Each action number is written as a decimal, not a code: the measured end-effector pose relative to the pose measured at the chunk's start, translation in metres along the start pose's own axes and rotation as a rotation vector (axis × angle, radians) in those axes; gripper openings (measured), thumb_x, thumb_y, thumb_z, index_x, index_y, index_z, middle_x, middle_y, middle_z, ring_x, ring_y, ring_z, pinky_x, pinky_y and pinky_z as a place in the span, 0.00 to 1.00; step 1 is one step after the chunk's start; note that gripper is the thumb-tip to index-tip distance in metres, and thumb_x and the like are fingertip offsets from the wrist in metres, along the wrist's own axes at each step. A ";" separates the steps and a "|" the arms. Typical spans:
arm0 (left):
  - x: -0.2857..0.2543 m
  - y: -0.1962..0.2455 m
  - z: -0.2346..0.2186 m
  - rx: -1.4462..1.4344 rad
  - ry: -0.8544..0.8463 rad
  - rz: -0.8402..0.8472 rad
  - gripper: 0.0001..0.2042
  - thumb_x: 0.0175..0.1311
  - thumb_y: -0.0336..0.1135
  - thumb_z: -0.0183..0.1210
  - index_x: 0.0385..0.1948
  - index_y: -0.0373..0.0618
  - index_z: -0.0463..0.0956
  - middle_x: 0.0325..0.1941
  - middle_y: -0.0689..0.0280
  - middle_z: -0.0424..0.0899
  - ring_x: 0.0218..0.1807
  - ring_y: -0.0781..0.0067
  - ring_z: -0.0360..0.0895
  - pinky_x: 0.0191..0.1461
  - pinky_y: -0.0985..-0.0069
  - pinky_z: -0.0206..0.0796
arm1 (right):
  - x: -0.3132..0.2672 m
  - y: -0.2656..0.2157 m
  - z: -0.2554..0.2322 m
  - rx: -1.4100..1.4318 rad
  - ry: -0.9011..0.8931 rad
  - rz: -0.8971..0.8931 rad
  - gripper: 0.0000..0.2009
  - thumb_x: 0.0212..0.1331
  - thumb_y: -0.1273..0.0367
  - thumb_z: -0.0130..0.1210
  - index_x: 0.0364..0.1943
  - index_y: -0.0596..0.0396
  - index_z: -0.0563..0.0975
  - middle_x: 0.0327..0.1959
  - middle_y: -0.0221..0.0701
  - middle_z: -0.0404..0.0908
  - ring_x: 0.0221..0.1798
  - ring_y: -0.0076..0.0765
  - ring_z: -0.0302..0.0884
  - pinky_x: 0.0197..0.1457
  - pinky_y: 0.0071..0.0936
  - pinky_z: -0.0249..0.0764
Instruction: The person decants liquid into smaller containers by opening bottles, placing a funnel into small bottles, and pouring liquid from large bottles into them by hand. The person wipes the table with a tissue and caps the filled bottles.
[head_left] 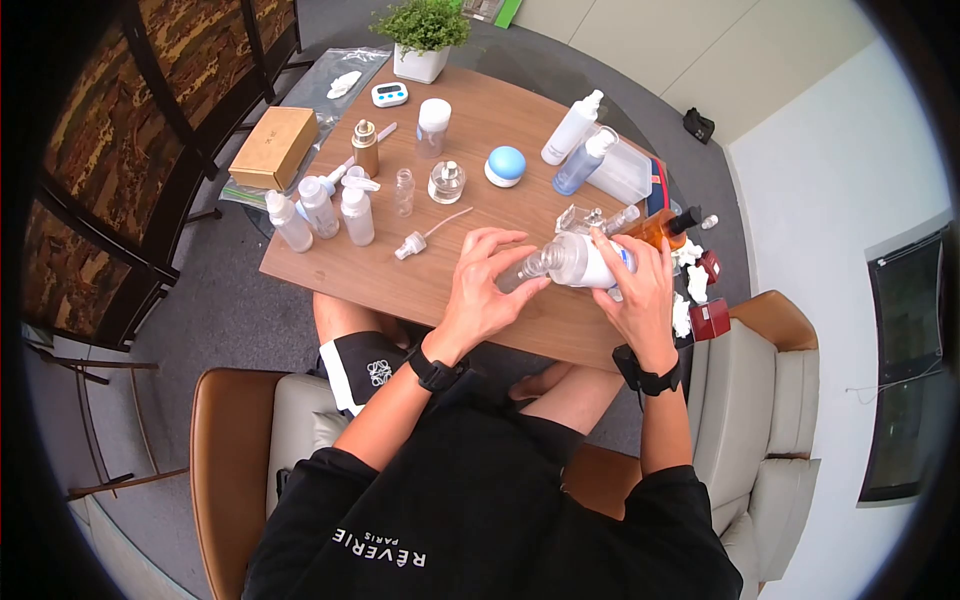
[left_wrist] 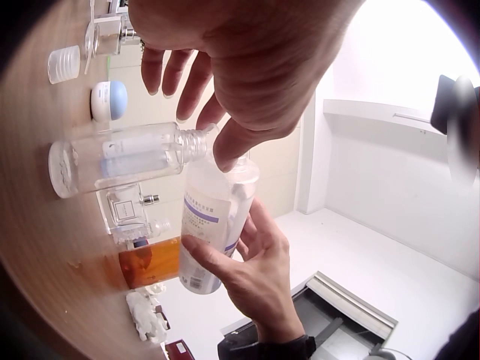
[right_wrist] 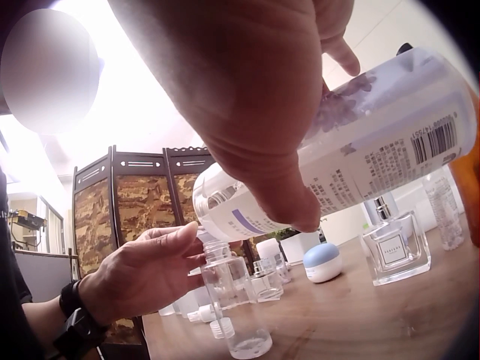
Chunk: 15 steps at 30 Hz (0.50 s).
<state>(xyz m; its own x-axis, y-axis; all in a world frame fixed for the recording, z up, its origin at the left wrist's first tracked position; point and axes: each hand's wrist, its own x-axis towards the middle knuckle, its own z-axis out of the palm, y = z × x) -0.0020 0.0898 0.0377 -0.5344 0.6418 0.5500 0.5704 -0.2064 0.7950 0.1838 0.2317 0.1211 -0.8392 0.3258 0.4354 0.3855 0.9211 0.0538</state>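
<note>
A white translucent bottle (right_wrist: pixel 390 135) with a printed label lies tilted in my right hand (head_left: pixel 640 295), which grips it round its body. Its neck end points down at the mouth of a clear bottle (left_wrist: pixel 142 154). That clear bottle stands upright on the table, with a shallow clear layer showing at its base in the right wrist view. My left hand (right_wrist: pixel 146 266) holds the clear bottle near its mouth, thumb on one side and fingers on the other. The point where the two necks meet is partly hidden by the left thumb and fingers.
On the wooden table (head_left: pixel 520 110), a blue-lidded jar (head_left: pixel 505 166), perfume bottle (head_left: pixel 447 182) and loose pump head (head_left: pixel 411 245) stand beyond the left hand. Several white bottles (head_left: pixel 357 215) fill the left side. An amber bottle (head_left: pixel 660 230) and crumpled tissues (head_left: pixel 697 283) lie at right.
</note>
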 end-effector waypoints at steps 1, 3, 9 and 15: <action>0.000 0.000 0.000 0.001 0.000 0.000 0.21 0.50 0.35 0.79 0.48 0.44 0.89 0.58 0.60 0.86 0.64 0.54 0.77 0.67 0.58 0.71 | 0.000 0.000 0.000 -0.005 0.003 -0.003 0.43 0.40 0.73 0.74 0.70 0.35 0.76 0.58 0.33 0.78 0.63 0.45 0.77 0.79 0.63 0.58; 0.000 -0.001 0.000 0.001 0.002 0.000 0.21 0.49 0.35 0.79 0.48 0.44 0.89 0.58 0.60 0.86 0.64 0.54 0.77 0.67 0.58 0.71 | 0.001 0.000 0.001 -0.009 0.006 -0.007 0.43 0.40 0.73 0.74 0.70 0.35 0.76 0.58 0.33 0.78 0.63 0.44 0.77 0.79 0.63 0.58; -0.001 -0.001 0.000 -0.002 0.005 0.006 0.21 0.49 0.34 0.79 0.48 0.44 0.89 0.58 0.60 0.86 0.63 0.54 0.77 0.67 0.58 0.72 | 0.002 -0.001 -0.001 -0.009 0.013 -0.014 0.44 0.38 0.73 0.74 0.70 0.35 0.77 0.57 0.33 0.78 0.62 0.45 0.77 0.80 0.61 0.57; 0.000 -0.001 0.001 -0.007 0.014 0.018 0.21 0.49 0.34 0.79 0.48 0.44 0.89 0.58 0.60 0.86 0.63 0.54 0.77 0.67 0.58 0.72 | 0.003 -0.002 -0.002 -0.016 0.019 -0.016 0.44 0.38 0.74 0.74 0.69 0.34 0.77 0.57 0.33 0.78 0.62 0.45 0.77 0.80 0.61 0.57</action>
<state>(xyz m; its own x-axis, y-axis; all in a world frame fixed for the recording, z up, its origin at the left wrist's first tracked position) -0.0017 0.0904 0.0364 -0.5330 0.6278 0.5673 0.5754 -0.2227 0.7870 0.1816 0.2305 0.1243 -0.8382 0.3067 0.4509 0.3779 0.9228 0.0750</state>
